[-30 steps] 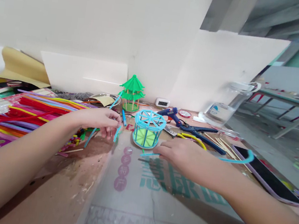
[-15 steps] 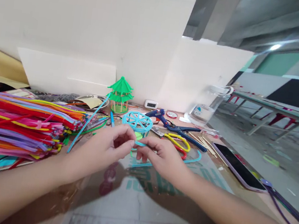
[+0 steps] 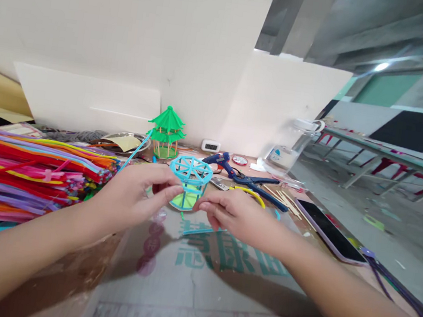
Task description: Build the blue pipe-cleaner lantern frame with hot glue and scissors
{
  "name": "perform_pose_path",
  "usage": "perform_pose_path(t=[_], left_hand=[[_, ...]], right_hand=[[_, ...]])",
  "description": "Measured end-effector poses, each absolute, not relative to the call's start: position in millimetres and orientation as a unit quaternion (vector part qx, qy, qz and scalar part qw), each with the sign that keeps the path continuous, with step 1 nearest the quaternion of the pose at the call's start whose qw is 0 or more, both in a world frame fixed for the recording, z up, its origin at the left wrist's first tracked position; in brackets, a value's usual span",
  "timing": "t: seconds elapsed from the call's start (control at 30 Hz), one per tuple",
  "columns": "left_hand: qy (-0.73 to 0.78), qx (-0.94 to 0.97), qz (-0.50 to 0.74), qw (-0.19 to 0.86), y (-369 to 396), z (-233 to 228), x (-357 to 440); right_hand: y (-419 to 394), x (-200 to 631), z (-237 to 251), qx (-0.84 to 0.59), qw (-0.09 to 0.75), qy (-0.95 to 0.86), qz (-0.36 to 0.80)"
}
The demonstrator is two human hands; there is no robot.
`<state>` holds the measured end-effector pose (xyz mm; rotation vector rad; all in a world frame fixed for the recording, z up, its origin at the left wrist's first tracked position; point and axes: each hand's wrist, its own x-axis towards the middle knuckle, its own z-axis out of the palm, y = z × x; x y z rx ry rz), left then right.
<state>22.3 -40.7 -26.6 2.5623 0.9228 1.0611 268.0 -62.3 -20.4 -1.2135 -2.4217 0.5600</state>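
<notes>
- Fingers of left hand (image 3: 137, 193) (LH): thumb + index extended fwd, tips near each other; can't tell if anything is pinched btwn them.
- Right hand (image 3: 235, 211) (RH) fingers: bent, thumb + index tips close together; can't tell if they grip a piece. Remaining fingers curl underneath.
- Position, both hands: raised over clear plastic sheet w/ teal characters & magenta circles (image 3: 163, 290), tips facing, apart.
- Light-blue drum-shaped openwork frame w/ spoked top & yellow-green base (image 3: 190, 180): stands upright just beyond hands, in line w/ gap btwn them. LH thumb overlaps its L edge in view, RH tips its lower R edge; contact unclear.
- Straight light-blue fuzzy strip (image 3: 200, 231): flat on sheet, R end under RH.
- Behind frame, slightly L: green two-tier pagoda model w/ pale posts (image 3: 166, 134), upright. Second light-blue strip (image 3: 135, 152) slants down from it twd LH.
- Far L: bundles of multicoloured fuzzy pipe cleaners (image 3: 18, 177), stacked.
- Behind frame, R: dark-blue glue gun (image 3: 217, 159); white digital timer (image 3: 210, 145) near it.
- R of frame: dark-blue-handled pliers (image 3: 269, 196).
- Far R: black-screened phone w/ pale purple edge (image 3: 329, 228), face up; clear bottle w/ white lid (image 3: 285, 150) farther back.
</notes>
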Motion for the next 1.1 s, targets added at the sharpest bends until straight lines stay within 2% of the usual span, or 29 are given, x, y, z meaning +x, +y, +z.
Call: perform_pose_path(t=[0.2,0.27,0.37,0.5,0.8,1.1], left_hand=[[0.378,0.821,0.378,0.198,-32.6,-19.2,17.9],[0.373,0.813,0.377,0.24,-31.3,-21.3,19.0],[0.355,0.817,0.368,0.265,-33.9,-24.5,23.6],[0.327,0.852,0.337,0.232,-42.0,-31.2,31.2],[0.296,0.912,0.282,0.043,-43.0,-49.9,31.1],[0.283,0.902,0.323,0.048,-40.5,-47.5,32.1]], right_hand=[[-87.8,279.8,13.6,-0.322,0.101,-0.906,0.257],[-90.8,279.0,15.5,-0.364,0.154,-0.899,0.188],[-83.4,275.6,4.8,-0.43,0.288,-0.854,0.056],[-71.4,268.6,-20.1,-0.374,0.33,-0.867,0.027],[-66.6,261.2,-37.9,-0.358,0.285,-0.888,-0.039],[-54.9,265.1,-48.0,-0.298,0.362,-0.878,-0.096]])
